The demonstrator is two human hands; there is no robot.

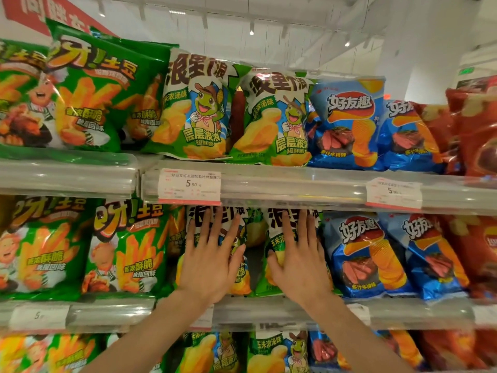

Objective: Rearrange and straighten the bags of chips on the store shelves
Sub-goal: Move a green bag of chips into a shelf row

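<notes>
On the middle shelf point(269, 309) stand two green turtle-print chip bags side by side. My left hand point(212, 261) lies flat with spread fingers on the front of the left turtle bag point(239, 278). My right hand point(301, 261) presses flat the same way on the right turtle bag point(271, 249). A dark gap shows between the two bags. Both hands cover most of the bag fronts.
Green fries-print bags point(126, 251) stand to the left and blue ridged-chip bags point(365, 254) and red bags point(478, 254) to the right. The upper shelf point(295, 184) holds the same kinds, with price tags point(189, 187) on its rail. More bags fill the lower shelf.
</notes>
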